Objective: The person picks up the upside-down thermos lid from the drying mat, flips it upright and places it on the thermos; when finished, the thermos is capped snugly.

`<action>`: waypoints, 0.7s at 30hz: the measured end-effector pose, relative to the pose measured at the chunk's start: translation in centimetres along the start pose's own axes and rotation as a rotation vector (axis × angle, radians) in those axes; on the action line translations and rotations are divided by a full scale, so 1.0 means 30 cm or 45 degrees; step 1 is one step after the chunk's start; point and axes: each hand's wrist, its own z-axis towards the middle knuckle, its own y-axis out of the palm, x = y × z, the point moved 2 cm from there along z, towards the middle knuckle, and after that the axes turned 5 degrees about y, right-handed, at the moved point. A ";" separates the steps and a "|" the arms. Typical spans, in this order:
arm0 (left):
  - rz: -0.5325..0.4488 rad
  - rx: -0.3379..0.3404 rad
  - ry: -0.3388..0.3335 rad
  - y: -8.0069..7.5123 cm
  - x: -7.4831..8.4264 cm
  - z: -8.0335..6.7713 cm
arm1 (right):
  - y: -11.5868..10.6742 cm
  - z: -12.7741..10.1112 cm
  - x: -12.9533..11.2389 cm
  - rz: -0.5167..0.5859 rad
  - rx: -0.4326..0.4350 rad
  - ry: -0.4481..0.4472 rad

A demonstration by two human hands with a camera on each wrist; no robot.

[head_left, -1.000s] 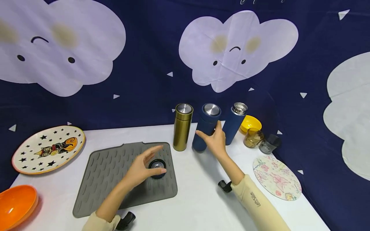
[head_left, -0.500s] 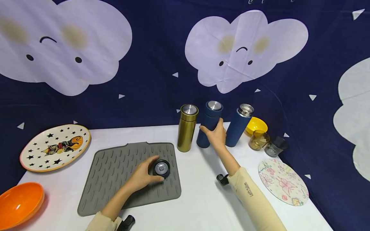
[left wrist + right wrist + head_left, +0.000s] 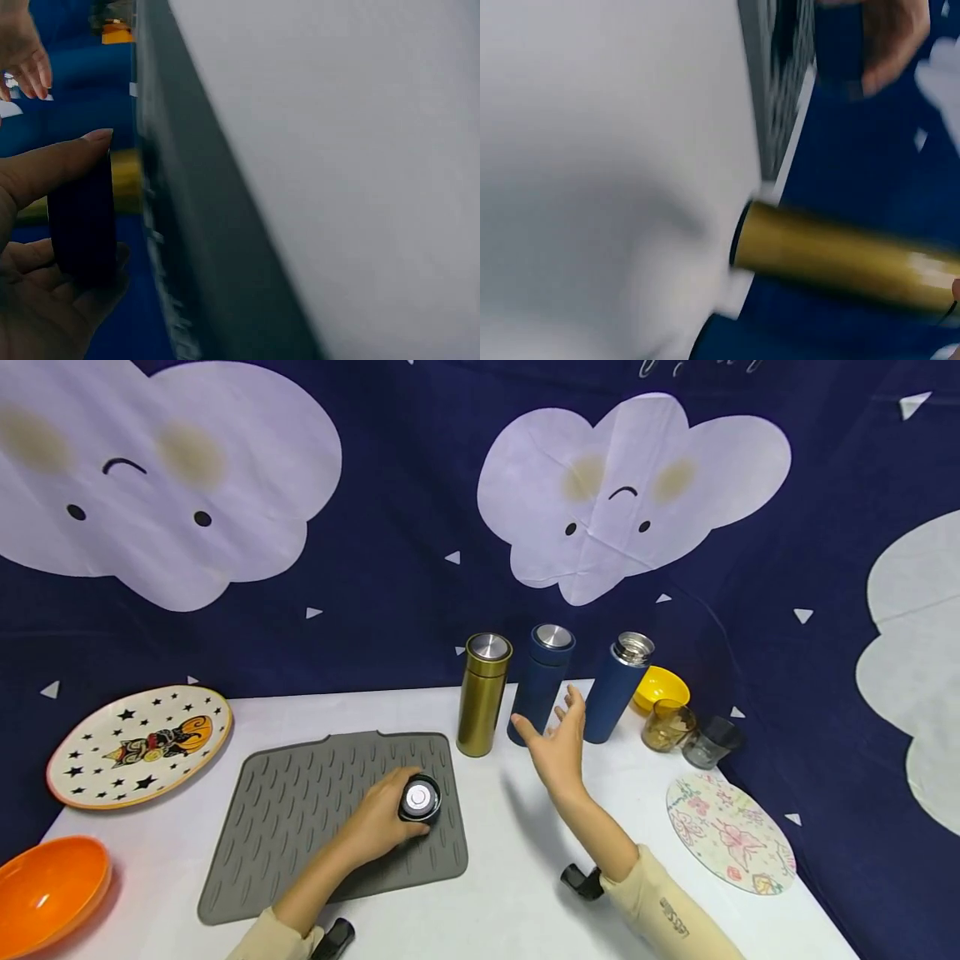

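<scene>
My left hand [image 3: 378, 822] grips a dark bottle lid [image 3: 420, 798] between thumb and fingers, over the right part of a grey drying mat [image 3: 300, 810]. Seen from the left wrist, the lid [image 3: 81, 217] shows its dark side wall, with the thumb on one side and the fingers on the other. My right hand [image 3: 558, 752] holds nothing, fingers spread, just in front of a capped blue thermos [image 3: 534, 689]. To the left of that thermos stands a gold one [image 3: 482, 706], also capped. A second blue thermos [image 3: 611, 697] at the right has no lid, its steel mouth showing.
A yellow bowl [image 3: 662, 687], an amber glass [image 3: 666, 725] and a grey glass [image 3: 711, 743] stand at the back right, behind a round floral mat [image 3: 731, 835]. At left are a star-patterned plate [image 3: 142, 747] and an orange bowl [image 3: 52, 893].
My left hand has closed round the lid and raised it a little. The right hand has let go of the capped blue thermos and drawn back from it.
</scene>
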 end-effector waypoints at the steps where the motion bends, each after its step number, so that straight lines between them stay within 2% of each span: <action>1: 0.008 0.015 0.007 -0.007 0.015 -0.005 | 0.002 -0.036 -0.003 0.011 -0.039 0.000; 3: 0.025 0.047 0.054 -0.022 0.050 -0.015 | 0.011 -0.104 -0.005 0.022 -0.145 0.017; 5: 0.045 0.075 0.110 -0.035 0.089 -0.026 | 0.026 -0.164 -0.002 0.085 -0.319 0.081; 9: 0.024 0.110 0.216 -0.052 0.161 -0.051 | 0.060 -0.255 0.012 0.325 -0.740 0.321; 12: -0.011 0.106 0.281 -0.056 0.202 -0.071 | 0.077 -0.300 0.014 0.439 -0.964 0.455; 16: -0.038 0.078 0.345 -0.054 0.238 -0.095 | 0.087 -0.338 0.011 0.472 -1.080 0.462; 21: -0.086 0.020 0.352 -0.055 0.251 -0.119 | 0.086 -0.365 0.012 0.479 -1.081 0.440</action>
